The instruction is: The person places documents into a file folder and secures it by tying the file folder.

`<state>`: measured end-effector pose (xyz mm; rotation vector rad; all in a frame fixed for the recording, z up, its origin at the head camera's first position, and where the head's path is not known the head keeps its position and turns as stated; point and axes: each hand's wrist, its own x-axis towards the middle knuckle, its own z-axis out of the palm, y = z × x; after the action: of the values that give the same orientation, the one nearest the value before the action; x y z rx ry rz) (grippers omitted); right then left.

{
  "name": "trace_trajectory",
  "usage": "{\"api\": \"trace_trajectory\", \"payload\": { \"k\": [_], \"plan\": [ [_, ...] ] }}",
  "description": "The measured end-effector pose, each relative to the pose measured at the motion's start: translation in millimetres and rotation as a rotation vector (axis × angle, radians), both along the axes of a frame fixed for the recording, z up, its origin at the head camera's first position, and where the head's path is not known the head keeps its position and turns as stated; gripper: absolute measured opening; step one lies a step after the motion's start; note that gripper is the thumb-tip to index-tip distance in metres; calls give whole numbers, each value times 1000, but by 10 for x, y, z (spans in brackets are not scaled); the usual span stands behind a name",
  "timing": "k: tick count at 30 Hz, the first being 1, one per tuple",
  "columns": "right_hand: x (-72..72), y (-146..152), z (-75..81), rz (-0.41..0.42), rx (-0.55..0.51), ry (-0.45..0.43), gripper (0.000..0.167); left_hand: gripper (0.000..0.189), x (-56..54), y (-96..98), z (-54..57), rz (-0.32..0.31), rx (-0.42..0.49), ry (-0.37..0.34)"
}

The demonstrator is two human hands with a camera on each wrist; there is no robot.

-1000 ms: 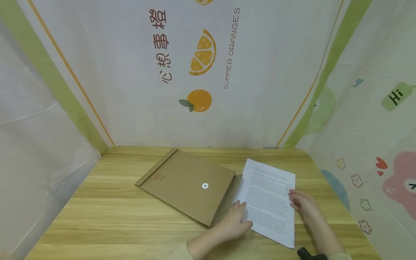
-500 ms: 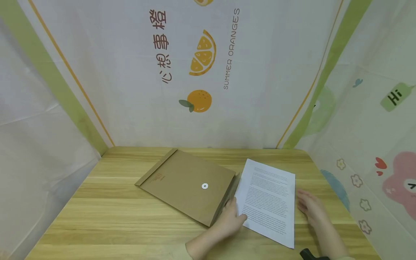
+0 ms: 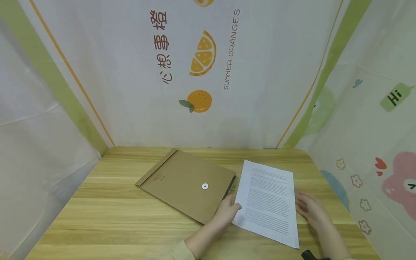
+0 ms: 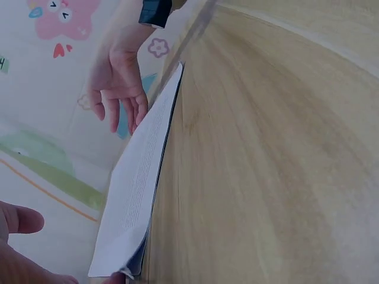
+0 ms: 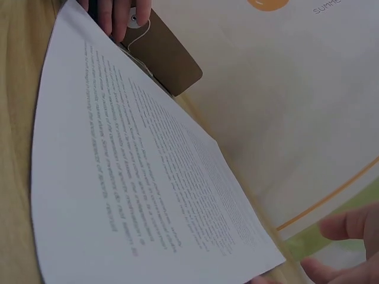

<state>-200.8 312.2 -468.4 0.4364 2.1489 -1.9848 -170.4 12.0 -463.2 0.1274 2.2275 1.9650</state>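
A thin stack of printed paper [image 3: 268, 202] lies right of the brown string-tie document envelope [image 3: 191, 180]. My left hand [image 3: 225, 212] is at the paper's left edge, beside the envelope's open end; its thumb overlaps the sheet in the head view. Seen from the left wrist, that thumb [image 4: 26, 219] is apart from the paper, and one fingertip meets the slightly raised near edge. My right hand [image 3: 312, 209] is held beside the right edge, fingers loosely extended, thumb spread. In the right wrist view, the envelope's flap [image 5: 172, 65] shows a white button and string beyond the left fingers.
The wooden table [image 3: 107, 213] carries the envelope and paper. A white printed cloth [image 3: 260, 119] closes off the back, and more cloth hangs at both sides. A black strap piece [image 3: 308, 255] sits by the right wrist.
The left hand has moved from over the paper to its left edge. The paper has turned slightly, its near-left corner shifting left. The right hand has drawn back from the right edge.
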Motion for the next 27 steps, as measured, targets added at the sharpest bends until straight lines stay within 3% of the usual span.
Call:
{"api": "trace_trajectory", "payload": {
  "k": [5, 15, 21, 27],
  "plan": [
    [2, 18, -64, 46, -18, 15, 61, 58, -47, -11, -13, 28, -9, -87],
    [31, -22, -135, 156, 55, 1, 61, 42, -67, -18, -36, 14, 78, -114],
    [45, -16, -38, 137, 85, 51, 64, 52, -47, -42, -22, -7, 60, -121],
    [65, -4, 131, 134, 85, 68, 66, 52, -44, -53, 8, -39, 33, -80]
  ]
}}
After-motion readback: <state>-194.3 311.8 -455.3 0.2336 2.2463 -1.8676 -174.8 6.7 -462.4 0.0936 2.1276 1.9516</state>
